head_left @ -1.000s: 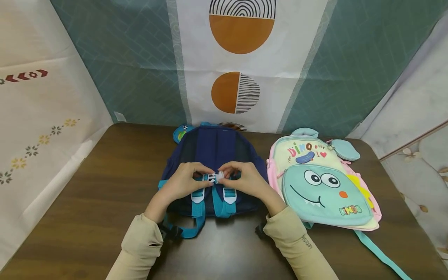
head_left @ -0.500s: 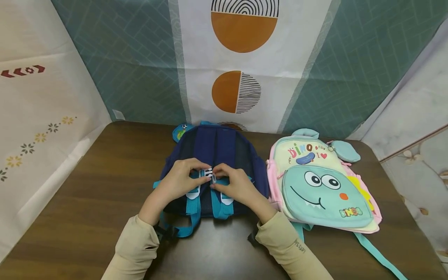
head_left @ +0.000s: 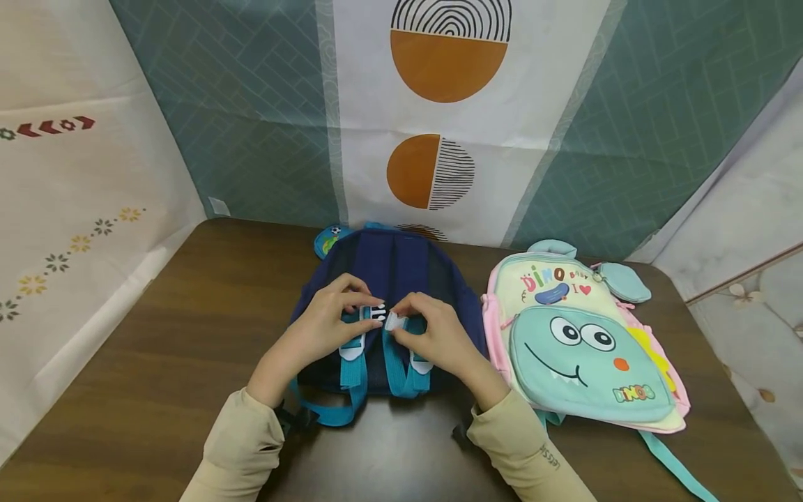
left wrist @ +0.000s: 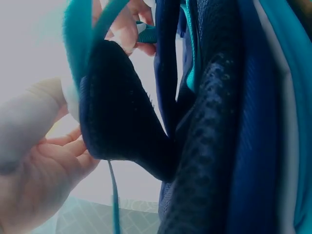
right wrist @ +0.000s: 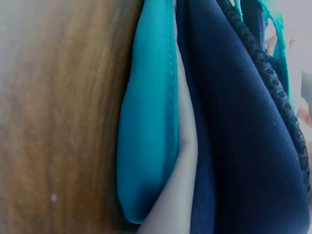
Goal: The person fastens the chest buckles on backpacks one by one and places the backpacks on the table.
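Note:
A navy backpack [head_left: 401,265] lies with its strap side up in the head view. My left hand [head_left: 329,317] pinches the white pronged half of a side-release buckle [head_left: 378,312] between thumb and fingers. Its socket half [head_left: 394,321], on a teal strap, is pinched by my right hand [head_left: 433,331]. A small gap separates the two halves. In the left wrist view, my left hand [left wrist: 48,161] is beside a dark padded shoulder strap [left wrist: 114,107]. The backpack's side [right wrist: 234,122] fills much of the right wrist view, and the buckle cannot be made out there.
A cream, pink and mint dinosaur backpack [head_left: 590,348] lies just right of the navy one, its mint strap [head_left: 677,467] trailing forward. Both bags are on a brown wooden table [head_left: 169,348]. A patterned cloth [head_left: 270,125] hangs behind the table.
The buckle halves were touching or nearly touching in the earlier frames; now they are a little apart. Both hands shifted left, then the right hand moved back right with the socket half.

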### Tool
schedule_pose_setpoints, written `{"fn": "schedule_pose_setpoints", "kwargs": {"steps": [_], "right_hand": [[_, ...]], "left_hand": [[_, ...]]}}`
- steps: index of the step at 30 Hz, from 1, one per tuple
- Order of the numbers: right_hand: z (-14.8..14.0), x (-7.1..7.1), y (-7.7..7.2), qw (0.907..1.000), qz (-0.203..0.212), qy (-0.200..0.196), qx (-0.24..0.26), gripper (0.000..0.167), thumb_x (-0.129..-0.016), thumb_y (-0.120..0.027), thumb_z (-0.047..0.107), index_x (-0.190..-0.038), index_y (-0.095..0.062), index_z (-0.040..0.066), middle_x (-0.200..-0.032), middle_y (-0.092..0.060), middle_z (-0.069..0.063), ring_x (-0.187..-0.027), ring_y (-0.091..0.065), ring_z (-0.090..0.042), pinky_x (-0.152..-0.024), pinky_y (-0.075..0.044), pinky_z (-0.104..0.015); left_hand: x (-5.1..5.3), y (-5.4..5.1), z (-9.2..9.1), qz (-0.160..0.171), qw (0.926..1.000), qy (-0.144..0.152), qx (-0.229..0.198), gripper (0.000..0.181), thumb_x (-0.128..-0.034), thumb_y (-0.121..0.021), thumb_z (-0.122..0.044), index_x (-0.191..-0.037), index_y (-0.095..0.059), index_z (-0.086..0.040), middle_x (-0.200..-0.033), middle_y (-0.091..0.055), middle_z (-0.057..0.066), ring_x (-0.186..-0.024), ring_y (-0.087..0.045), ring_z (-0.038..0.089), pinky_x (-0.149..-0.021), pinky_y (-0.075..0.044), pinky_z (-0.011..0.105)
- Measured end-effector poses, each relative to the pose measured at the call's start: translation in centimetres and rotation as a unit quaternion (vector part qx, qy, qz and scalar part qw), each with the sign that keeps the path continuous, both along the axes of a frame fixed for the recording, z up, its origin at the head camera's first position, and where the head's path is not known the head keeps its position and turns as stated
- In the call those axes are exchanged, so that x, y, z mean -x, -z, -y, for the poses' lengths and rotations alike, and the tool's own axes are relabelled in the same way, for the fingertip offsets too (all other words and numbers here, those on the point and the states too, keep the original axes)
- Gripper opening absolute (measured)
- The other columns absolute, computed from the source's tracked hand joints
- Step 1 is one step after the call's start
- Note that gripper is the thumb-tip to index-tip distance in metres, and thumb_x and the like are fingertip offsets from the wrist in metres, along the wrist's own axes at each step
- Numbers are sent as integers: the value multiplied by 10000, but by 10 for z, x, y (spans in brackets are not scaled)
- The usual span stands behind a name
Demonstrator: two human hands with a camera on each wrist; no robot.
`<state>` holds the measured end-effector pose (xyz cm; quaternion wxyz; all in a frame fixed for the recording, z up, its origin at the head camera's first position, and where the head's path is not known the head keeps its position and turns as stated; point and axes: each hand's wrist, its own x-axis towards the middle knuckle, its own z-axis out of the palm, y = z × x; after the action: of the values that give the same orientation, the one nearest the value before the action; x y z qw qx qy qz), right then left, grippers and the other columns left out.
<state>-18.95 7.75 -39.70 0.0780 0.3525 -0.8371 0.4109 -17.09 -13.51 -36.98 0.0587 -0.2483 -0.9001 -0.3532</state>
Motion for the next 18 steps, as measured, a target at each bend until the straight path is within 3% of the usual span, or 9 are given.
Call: {"fn": "schedule_pose_setpoints", "kwargs": {"steps": [6,11,18], "right_hand": [[0,-2,3,9995,-159,237,161,205,-767,-742,91,-965,-687,93,-938,-665,-4,-874,-615,-124,-767,-527,-275],[-1,-6,-3,9991,-162,396,-32,249,-781,-736,103,-1028,-709,82,-967,-677,-11,-865,-616,-119,-736,-528,-268],[-2,-8,-9,9968,-201,613,-479,256,-790,-726,106,-1045,-716,95,-981,-668,-19,-864,-626,-161,-704,-533,-293]], "left_hand": [[-3,1,1,-5,9998,196,10,309,-803,-736,-148,-1092,-693,-49,-996,-580,43,-796,-554,147,-573,-454,221],[-3,2,-2,-166,9995,268,45,308,-793,-743,-120,-1086,-693,-39,-988,-587,54,-817,-575,163,-603,-485,224],[-1,3,-9,-495,9986,102,-131,393,-756,-772,-108,-1129,-670,-36,-1010,-645,81,-842,-605,192,-686,-535,308]]}}
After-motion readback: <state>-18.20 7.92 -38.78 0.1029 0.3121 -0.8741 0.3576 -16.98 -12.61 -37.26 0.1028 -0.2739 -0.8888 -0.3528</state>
